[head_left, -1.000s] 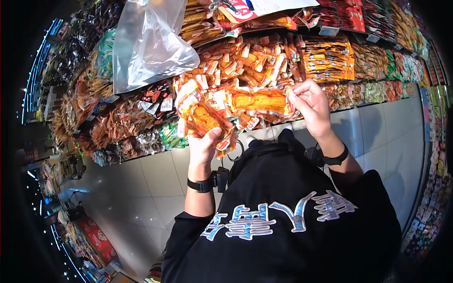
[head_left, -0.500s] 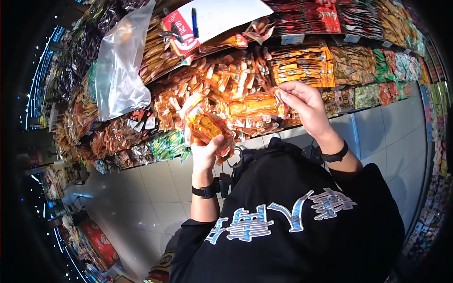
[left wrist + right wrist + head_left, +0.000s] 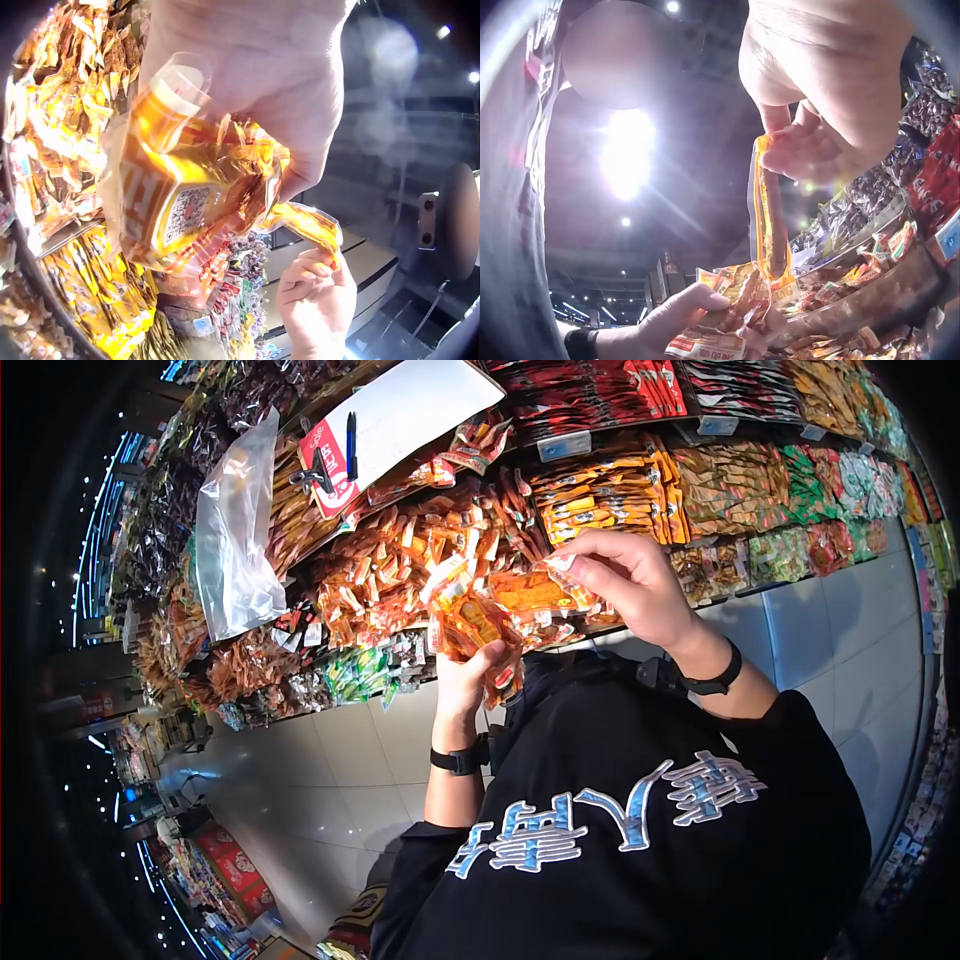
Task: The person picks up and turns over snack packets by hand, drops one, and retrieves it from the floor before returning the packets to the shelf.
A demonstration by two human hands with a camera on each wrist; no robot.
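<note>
My left hand [image 3: 462, 682] grips a bunch of orange snack packets [image 3: 478, 622] in clear wrapping, thumb across the front. One packet in the left wrist view shows a printed code on its label [image 3: 186, 210]. To the right, my right hand [image 3: 640, 588] pinches the end of a single long snack packet [image 3: 530, 595] between thumb and fingertips. In the right wrist view that packet [image 3: 772, 217] hangs down from the pinch, and its lower end overlaps the left hand's bunch. Both hands are in front of a heap of similar packets [image 3: 370, 575].
Beyond the heap lies a white sheet [image 3: 425, 415] with a pen [image 3: 351, 445] and a black clip [image 3: 316, 472]. A clear plastic bag [image 3: 238, 545] hangs at the left. Rows of yellow packets [image 3: 605, 495] fill the shelf to the right. Tiled floor [image 3: 375, 760] shows below.
The head view has shifted, so the sheet, bag and shelf sit further left. My hands have drawn closer together, and the left hand's bunch now overlaps the long packet in the right hand.
</note>
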